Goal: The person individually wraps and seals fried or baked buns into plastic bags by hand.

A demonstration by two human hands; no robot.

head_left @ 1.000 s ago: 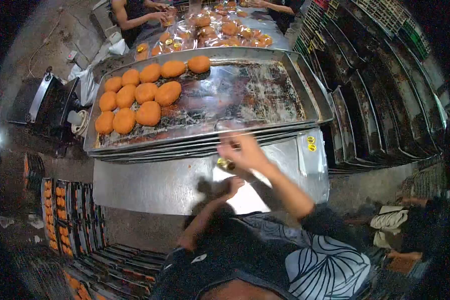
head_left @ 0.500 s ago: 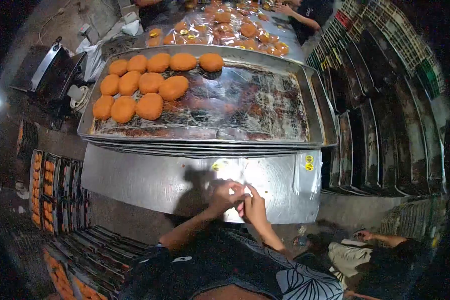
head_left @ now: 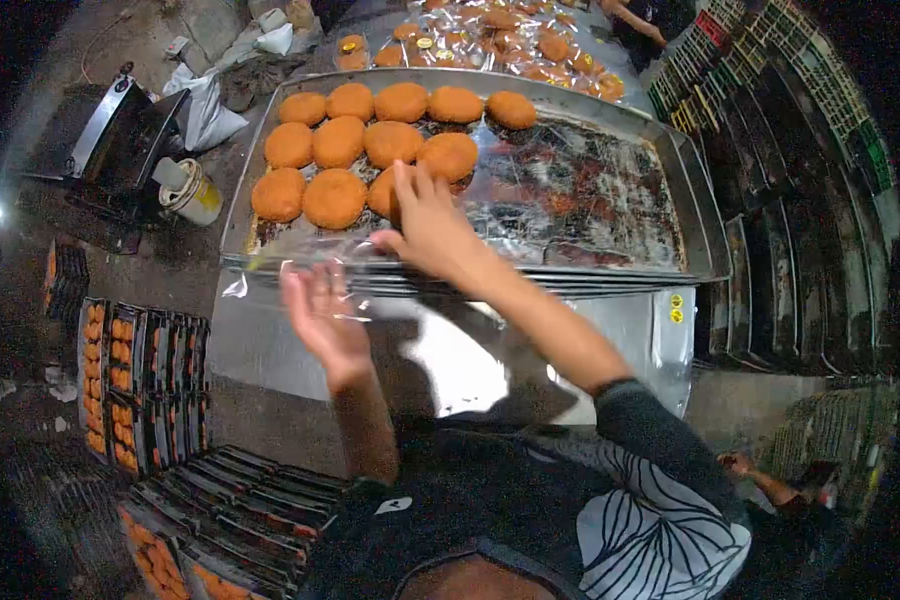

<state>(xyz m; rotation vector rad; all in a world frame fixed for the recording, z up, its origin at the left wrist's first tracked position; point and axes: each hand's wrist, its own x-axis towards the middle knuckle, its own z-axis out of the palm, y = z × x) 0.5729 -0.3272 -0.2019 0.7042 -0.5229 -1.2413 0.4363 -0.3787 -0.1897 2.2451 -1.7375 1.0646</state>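
My right hand (head_left: 435, 228) reaches over the front of the metal tray (head_left: 705, 200). Its fingers lie across the top of a round orange-brown bun (head_left: 382, 192) in the nearest row, with the thumb at the near side, so the bun is partly hidden. To its left, my left hand (head_left: 328, 322) is raised palm up at the tray's front edge, holding a thin clear plastic bag (head_left: 355, 268) that spreads over its fingers. More buns (head_left: 335, 198) sit in rows on the tray's left half.
Wrapped buns (head_left: 500, 40) are heaped beyond the tray, near another person's arm (head_left: 635, 22). Below the tray lies a metal tabletop (head_left: 270, 340) with yellow stickers. Racked dark trays (head_left: 770, 290) stand at right, trays of buns (head_left: 125, 380) at left. Another hand (head_left: 740, 465) shows lower right.
My hands were together over the tabletop and have come apart. My right hand moved forward onto a bun; my left moved left and up with the bag. The view has shifted.
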